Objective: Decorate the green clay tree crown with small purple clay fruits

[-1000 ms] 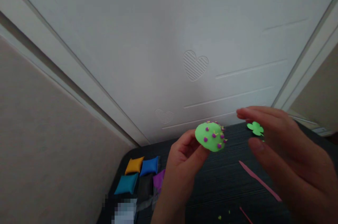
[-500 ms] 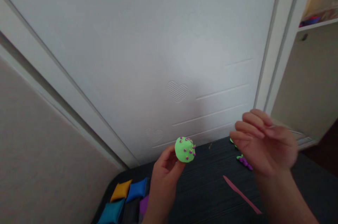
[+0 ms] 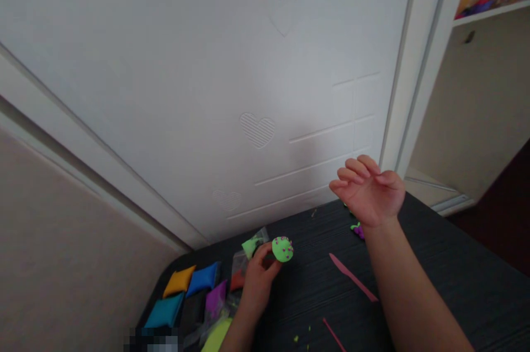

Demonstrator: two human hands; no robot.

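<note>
My left hand (image 3: pixel 259 280) holds a light green clay dome (image 3: pixel 282 249) between thumb and fingers, a little above the dark table (image 3: pixel 306 280). Small purple and yellowish bits dot the dome's surface. To the right, my right hand (image 3: pixel 370 192) is raised with its palm towards me. Its fingers are loosely bent and fanned, the thumb lies near the index finger, and I see nothing in it. Below it, purple and green clay pieces (image 3: pixel 358 230) lie partly hidden behind the wrist. A pink plastic knife (image 3: pixel 353 277) rests between the hands.
Beside my left arm lie a yellow packet (image 3: pixel 179 281), a blue packet (image 3: pixel 203 278), a teal packet (image 3: pixel 164 311) and a purple packet (image 3: pixel 216 299). A thin pink tool (image 3: pixel 333 334) and green crumbs (image 3: pixel 296 338) are near the front. A white panel (image 3: pixel 207 92) stands behind the table.
My left hand has lowered slightly with the green dome. My right hand has moved left and up, and its fingers look looser. The view has shifted, showing more of the table.
</note>
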